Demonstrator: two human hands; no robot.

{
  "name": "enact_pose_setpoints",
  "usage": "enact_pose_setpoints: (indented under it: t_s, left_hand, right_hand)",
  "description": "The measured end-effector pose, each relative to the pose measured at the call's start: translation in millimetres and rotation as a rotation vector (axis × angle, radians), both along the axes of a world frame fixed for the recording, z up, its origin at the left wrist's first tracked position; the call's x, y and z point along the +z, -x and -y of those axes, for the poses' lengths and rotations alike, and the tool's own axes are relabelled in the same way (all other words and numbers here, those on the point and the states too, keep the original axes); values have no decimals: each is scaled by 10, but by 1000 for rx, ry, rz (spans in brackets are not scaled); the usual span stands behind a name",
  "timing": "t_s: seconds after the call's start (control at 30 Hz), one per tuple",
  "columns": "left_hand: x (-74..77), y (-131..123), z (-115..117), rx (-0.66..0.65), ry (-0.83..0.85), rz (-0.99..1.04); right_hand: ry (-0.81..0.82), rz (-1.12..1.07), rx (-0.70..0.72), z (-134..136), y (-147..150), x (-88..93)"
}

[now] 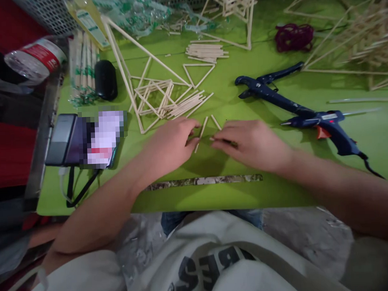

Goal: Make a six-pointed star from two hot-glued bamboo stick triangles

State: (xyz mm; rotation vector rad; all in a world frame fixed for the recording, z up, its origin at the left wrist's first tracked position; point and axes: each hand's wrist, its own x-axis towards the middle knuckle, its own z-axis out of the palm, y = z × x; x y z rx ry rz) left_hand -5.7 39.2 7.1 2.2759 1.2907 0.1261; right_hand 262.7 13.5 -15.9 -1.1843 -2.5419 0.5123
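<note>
Left of the glue gun (326,118), the left hand (173,142) pinches a thin stick (203,129), the right hand (256,144) seemingly a second stick (215,122), probably for aligning; next move needs steadiness.

Green tabletop (278,195); grey, mottled floor (314,234) below; perforated metal panel (47,14) along far edge; dim light.

My stick (201,134) is matt, bare wood; the table (227,198) is smooth, the bottle (38,60) by its left edge glossy plastic.
</note>
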Motion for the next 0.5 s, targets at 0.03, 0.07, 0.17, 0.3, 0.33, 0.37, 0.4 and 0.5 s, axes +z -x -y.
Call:
enact_pose_setpoints:
  t_s: [0.03, 0.07, 0.17, 0.3, 0.33, 0.37, 0.4, 0.5]
  left_hand:
    - [21, 44, -5, -43, 11, -16]
    - [45, 87, -5, -92, 23, -37]
    - [128, 178, 36, -216, 78, -130]
    - [198, 149, 128, -296, 152, -223]
    - [198, 126, 147, -309, 155, -226]
    - [191, 102, 162, -318, 146, -221]
    - [178, 81, 175, -324, 124, -217]
    - [124, 43, 208, -345, 27, -210]
  right_hand:
    - [-41, 27, 63, 33, 31, -13]
    - [-84, 50, 99, 61, 49, -19]
    - [-153, 60, 126, 104, -31, 32]
    - [-49, 98, 217, 117, -366, 169]
    - [-20, 131, 219, 118, -443, 185]
    - [11, 161, 215, 116, -503, 190]
    - [40, 180, 205, 112, -545, 185]
    - [141, 173, 210, 81, -572, 143]
